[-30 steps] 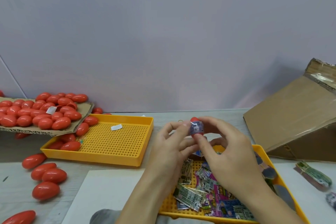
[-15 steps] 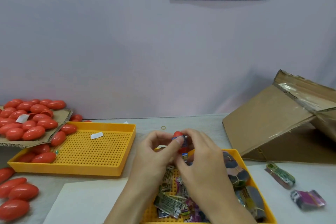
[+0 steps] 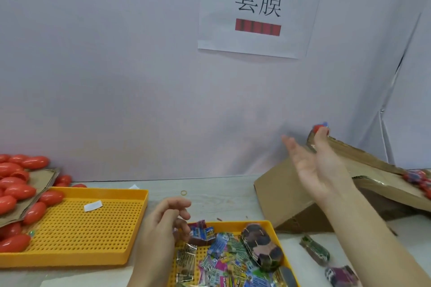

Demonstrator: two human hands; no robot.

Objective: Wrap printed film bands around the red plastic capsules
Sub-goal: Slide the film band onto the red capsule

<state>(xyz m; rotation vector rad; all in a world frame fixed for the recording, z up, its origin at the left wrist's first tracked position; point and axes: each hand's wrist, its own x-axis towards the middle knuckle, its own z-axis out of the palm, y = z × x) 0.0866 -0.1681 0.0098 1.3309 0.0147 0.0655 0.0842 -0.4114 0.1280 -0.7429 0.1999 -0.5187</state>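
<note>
Wrapped capsule (image 3: 321,127) at the tips of our right hand (image 3: 319,165), above the upper edge of the tilted cardboard box (image 3: 289,196), where finished capsules (image 3: 416,178) collect. The right fingers (image 3: 320,141) are stretched nearly straight; whether the capsule is touching them or already free we cannot tell. Our left hand (image 3: 163,223) hovers with fingers loosely curled, holding nothing, over the tray of film bands (image 3: 224,251). To do this step well, we judge, we release low over the box, then pinch one single band. Bare red capsules (image 3: 16,191) wait at the bench's left.
</note>
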